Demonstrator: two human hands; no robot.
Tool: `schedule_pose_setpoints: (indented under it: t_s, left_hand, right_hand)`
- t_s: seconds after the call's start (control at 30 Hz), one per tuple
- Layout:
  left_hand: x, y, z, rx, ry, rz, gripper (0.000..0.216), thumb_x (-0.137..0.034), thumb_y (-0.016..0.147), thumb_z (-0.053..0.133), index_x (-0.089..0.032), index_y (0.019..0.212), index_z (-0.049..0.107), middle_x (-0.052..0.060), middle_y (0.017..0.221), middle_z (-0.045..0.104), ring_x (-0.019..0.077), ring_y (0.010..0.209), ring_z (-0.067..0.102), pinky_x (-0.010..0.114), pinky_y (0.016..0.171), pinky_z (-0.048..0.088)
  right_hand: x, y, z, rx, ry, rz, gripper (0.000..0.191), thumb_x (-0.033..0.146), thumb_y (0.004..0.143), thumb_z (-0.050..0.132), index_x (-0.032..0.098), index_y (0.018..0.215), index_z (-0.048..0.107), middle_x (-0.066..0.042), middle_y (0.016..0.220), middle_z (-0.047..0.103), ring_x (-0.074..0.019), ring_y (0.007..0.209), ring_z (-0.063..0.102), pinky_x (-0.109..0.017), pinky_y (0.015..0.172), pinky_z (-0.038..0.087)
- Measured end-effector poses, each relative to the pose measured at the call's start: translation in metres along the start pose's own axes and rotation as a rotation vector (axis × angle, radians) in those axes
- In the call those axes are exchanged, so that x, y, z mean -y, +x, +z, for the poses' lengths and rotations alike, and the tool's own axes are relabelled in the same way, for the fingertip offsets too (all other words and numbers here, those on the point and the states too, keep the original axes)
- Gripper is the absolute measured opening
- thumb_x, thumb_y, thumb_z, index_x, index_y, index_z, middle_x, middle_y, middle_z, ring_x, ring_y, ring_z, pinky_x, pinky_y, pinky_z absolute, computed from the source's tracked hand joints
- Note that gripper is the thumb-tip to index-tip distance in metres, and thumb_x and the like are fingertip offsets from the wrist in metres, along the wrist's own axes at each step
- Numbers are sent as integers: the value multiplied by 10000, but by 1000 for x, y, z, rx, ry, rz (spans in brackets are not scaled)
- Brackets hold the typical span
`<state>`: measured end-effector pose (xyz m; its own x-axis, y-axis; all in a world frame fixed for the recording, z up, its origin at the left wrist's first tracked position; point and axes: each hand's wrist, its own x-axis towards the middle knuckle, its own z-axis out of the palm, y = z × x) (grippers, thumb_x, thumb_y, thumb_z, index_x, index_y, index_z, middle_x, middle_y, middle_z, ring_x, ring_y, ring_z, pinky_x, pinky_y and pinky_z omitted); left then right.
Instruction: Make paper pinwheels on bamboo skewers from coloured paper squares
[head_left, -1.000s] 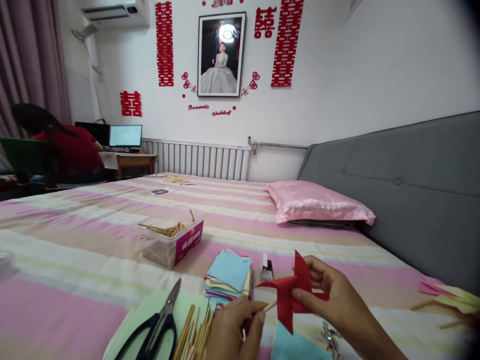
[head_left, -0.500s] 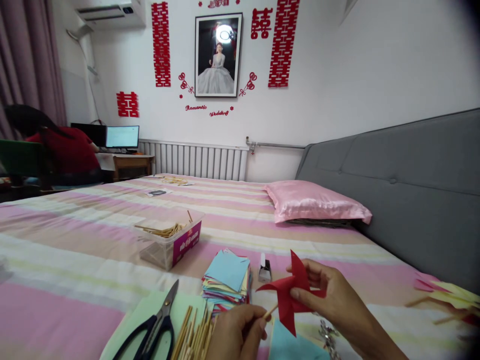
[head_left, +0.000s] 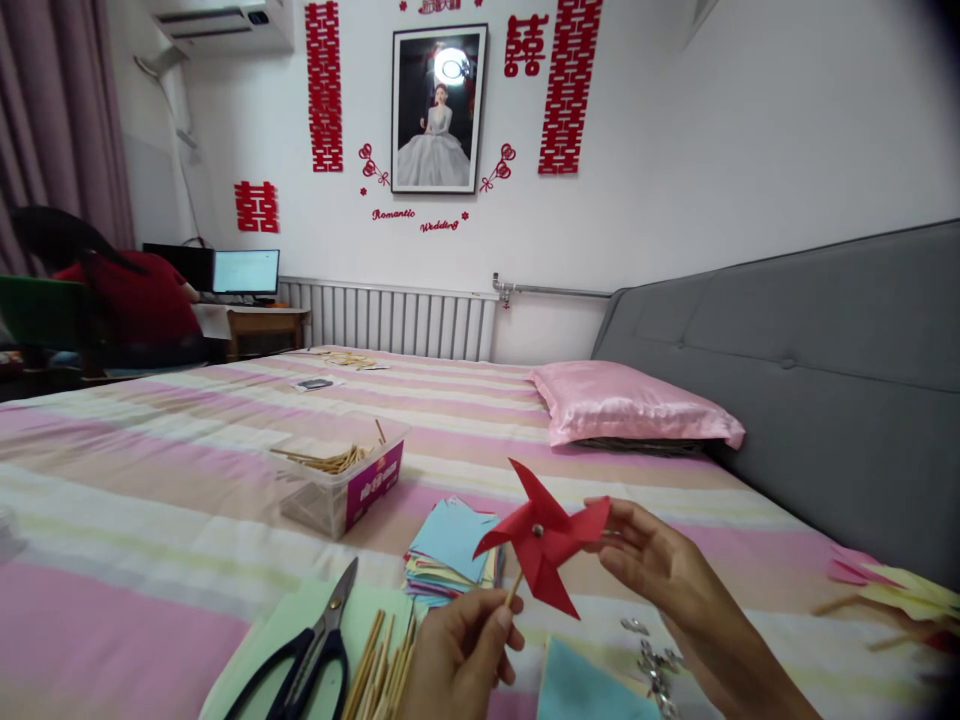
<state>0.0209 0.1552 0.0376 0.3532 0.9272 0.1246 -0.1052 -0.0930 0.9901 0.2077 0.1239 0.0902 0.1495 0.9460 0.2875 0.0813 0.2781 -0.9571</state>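
Observation:
A red paper pinwheel [head_left: 541, 544] with a small pin at its centre stands on a thin wooden stick. My left hand [head_left: 459, 655] pinches the lower end of that stick, fingers closed. My right hand [head_left: 651, 566] is beside the pinwheel, its fingertips touching the right blade, fingers partly spread. Both hands hover low over the striped bed [head_left: 150, 470].
Black scissors [head_left: 311, 648] and a bundle of wooden sticks [head_left: 384, 665] lie on a pale green sheet. A stack of coloured paper squares [head_left: 452, 550], a plastic box of sticks [head_left: 343, 478], loose metal pins [head_left: 651, 660], a pink pillow [head_left: 630, 404] and finished pinwheels [head_left: 892, 592] lie around. A person sits far left.
The pinwheel has turned to face me and risen a little, its centre pin now showing. My right hand went from gripping the paper to touching only one blade.

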Motion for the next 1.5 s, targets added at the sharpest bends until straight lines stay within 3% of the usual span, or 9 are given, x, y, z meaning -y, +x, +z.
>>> schedule_pose_setpoints:
  t_s: [0.23, 0.47, 0.87, 1.0, 1.13, 1.23, 1.33, 1.43, 1.5]
  left_hand:
    - [-8, 0, 0, -23, -88, -34, 317, -407, 709, 592, -100, 774, 638, 6, 620, 568, 90, 482, 454, 240, 500, 329]
    - [-6, 1, 0, -7, -96, -50, 314, -413, 694, 607, -108, 758, 640, 9, 616, 570, 89, 470, 459, 233, 484, 307]
    - [-5, 2, 0, -12, -109, -50, 332, -427, 676, 625, -108, 763, 656, 4, 599, 565, 89, 463, 462, 236, 480, 313]
    - [-3, 1, 1, 5, -119, -61, 323, -417, 673, 634, -109, 764, 661, 7, 603, 578, 84, 459, 467, 229, 477, 314]
    - [0, 1, 2, 2, -136, -67, 285, -406, 685, 629, -123, 707, 653, 2, 609, 581, 73, 458, 462, 216, 461, 294]
    - [0, 1, 2, 13, -122, -75, 292, -413, 688, 625, -122, 695, 654, 0, 604, 578, 69, 455, 457, 216, 465, 299]
    - [-2, 2, 1, 10, -128, -69, 301, -410, 681, 632, -116, 740, 664, 1, 611, 581, 71, 456, 462, 216, 466, 295]
    - [-3, 2, 1, 1, -108, -76, 321, -425, 666, 636, -112, 733, 664, 11, 615, 589, 80, 456, 471, 225, 469, 303]
    - [-3, 2, 2, -5, -89, -77, 320, -432, 664, 632, -115, 695, 659, 14, 611, 589, 84, 457, 470, 229, 469, 309]
  right_hand:
    - [-17, 2, 10, 112, -105, 199, 339, 409, 641, 704, 153, 855, 646, -89, 843, 699, -254, 850, 634, -371, 781, 461]
    - [-18, 3, 13, 121, -144, 155, 259, 408, 634, 703, 154, 609, 659, -86, 859, 680, -239, 815, 614, -328, 744, 448]
    - [-19, 5, 5, 113, -105, 138, 241, 397, 645, 694, 163, 597, 662, -56, 751, 666, -205, 744, 587, -292, 675, 419]
    - [-18, 3, 11, 117, -158, 146, 207, 355, 650, 701, 151, 675, 678, -50, 730, 663, -201, 737, 593, -299, 690, 422]
    - [-12, 0, 22, 164, -225, 121, 147, 289, 669, 682, 151, 619, 674, -12, 614, 649, -160, 624, 568, -270, 621, 395]
    - [-10, -1, 25, 203, -194, 127, 119, 272, 672, 675, 154, 664, 690, -29, 663, 682, -175, 663, 590, -282, 653, 413]
    - [-8, 0, 21, 134, -40, 129, 267, 326, 623, 714, 172, 837, 673, -61, 822, 700, -212, 751, 615, -318, 700, 450]
    - [-6, 2, 12, -79, 91, 91, 442, 369, 618, 719, 211, 1010, 589, -35, 853, 681, -200, 812, 601, -305, 735, 453]
    - [-6, 3, 6, -213, 129, 70, 455, 379, 639, 709, 226, 1041, 565, -5, 823, 661, -167, 797, 579, -263, 728, 442]
